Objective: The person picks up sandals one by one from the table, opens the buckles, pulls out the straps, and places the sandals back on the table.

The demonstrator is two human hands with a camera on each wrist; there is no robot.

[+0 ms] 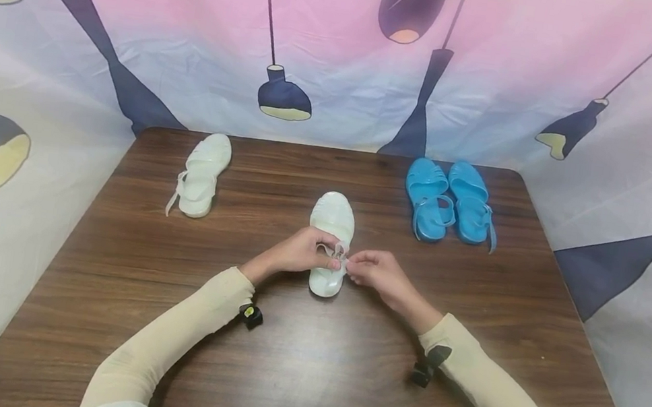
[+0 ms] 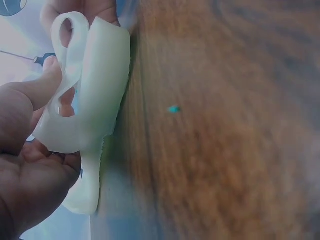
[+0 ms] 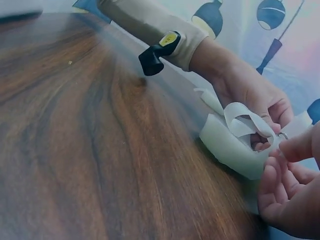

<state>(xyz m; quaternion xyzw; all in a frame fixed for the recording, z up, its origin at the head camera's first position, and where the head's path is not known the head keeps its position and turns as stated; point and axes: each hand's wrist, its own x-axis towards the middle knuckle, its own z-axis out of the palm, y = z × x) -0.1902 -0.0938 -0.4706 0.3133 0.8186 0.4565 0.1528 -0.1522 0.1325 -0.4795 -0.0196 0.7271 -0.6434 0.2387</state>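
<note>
A white sandal (image 1: 333, 212) lies on the wooden table in front of me, its toe pointing away. My left hand (image 1: 299, 252) reaches in from the left and holds the sandal's strap near the ankle opening, thumb on the near side. At the right side of the same strap, my right hand (image 1: 381, 275) pinches the strap end between thumb and fingertips. A small metal buckle (image 3: 283, 135) shows beside the right thumb in the right wrist view. The strap (image 3: 242, 111) rises in a loop above the heel. Fingers partly hide where the strap meets the buckle.
Another white sandal (image 1: 205, 172) lies at the back left of the table (image 1: 294, 362). Two blue sandals, a left one (image 1: 426, 182) and a right one (image 1: 470, 184), stand side by side at the back right. A patterned cloth (image 1: 345, 50) hangs behind the table.
</note>
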